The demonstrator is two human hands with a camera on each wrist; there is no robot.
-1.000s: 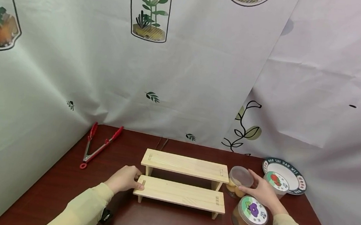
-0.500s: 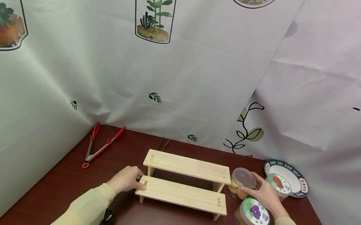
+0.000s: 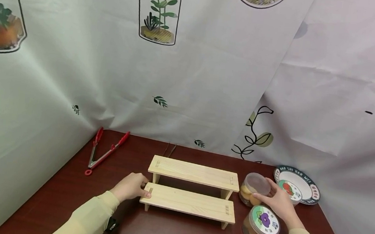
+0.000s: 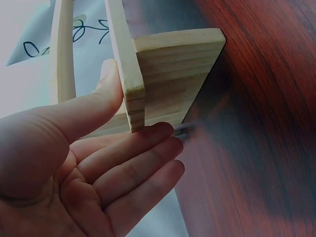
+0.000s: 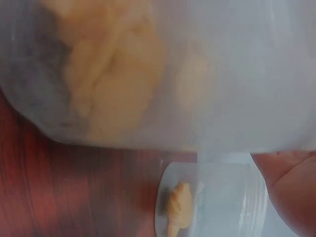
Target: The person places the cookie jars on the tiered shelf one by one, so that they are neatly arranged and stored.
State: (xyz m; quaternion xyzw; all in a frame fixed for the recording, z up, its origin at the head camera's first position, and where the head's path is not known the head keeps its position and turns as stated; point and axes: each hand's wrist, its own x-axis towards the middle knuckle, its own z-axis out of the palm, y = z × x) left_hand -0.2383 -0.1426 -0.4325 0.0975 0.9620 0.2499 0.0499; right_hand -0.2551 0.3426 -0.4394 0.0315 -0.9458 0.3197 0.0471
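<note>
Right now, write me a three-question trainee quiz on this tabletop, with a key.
1. Which hand pinches the end of the lower wooden shelf?
2. The right hand holds: A) tongs; B) a clear jar of yellowish pieces; C) the lower wooden shelf.
3. True or false: the purple-flower jar stands nearer the head camera than the plate.

Key: 1. The left hand. 2. B. 3. True.

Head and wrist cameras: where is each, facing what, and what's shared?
Head: on the head, facing forward and down at wooden shelves and jars; left hand, right hand and sleeves show.
Left wrist: on that wrist, facing the left hand at one shelf's end.
Right wrist: on that wrist, facing two blurred jars; some of that hand shows lower right.
Head and left wrist share: left hand, shelves.
</note>
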